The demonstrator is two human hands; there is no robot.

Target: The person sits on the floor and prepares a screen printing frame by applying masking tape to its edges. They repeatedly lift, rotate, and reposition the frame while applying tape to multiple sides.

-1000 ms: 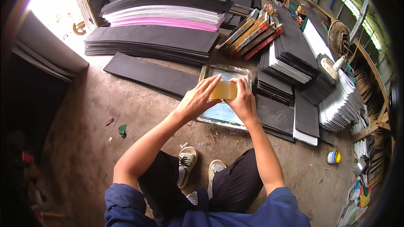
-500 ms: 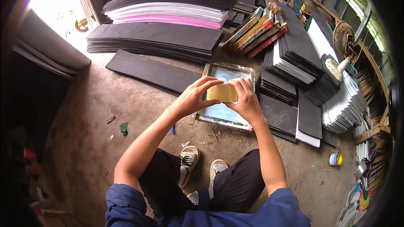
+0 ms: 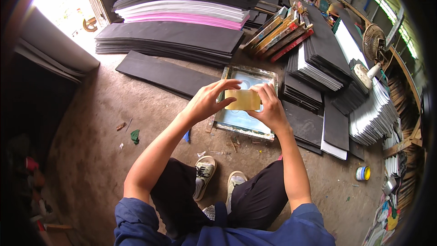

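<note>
A roll of yellowish, see-through tape (image 3: 243,100) is held up over a screen-printing frame (image 3: 243,133) with a pale blue mesh. My right hand (image 3: 269,105) grips its right end between thumb and fingers. At the other end, my left hand (image 3: 207,100) has thumb and fingers apart; the thumb lies in front of the tape's face and the fingers arch above its top edge. Whether the thumb touches the tape I cannot tell. Both hands and the roll cover part of the mesh, where faint outlines show.
Black sheets (image 3: 168,36) are piled beyond the frame, with white and pink sheets (image 3: 182,16) among them. More stacks (image 3: 318,59), upright wooden frames (image 3: 280,34) and a fan (image 3: 371,41) stand right. A yellow-and-blue can (image 3: 363,173) sits on the floor. Other people are partly visible far back.
My left hand has loosened from the roll's left end; its thumb has risen from the lower edge to the face. My right hand keeps its grip.
</note>
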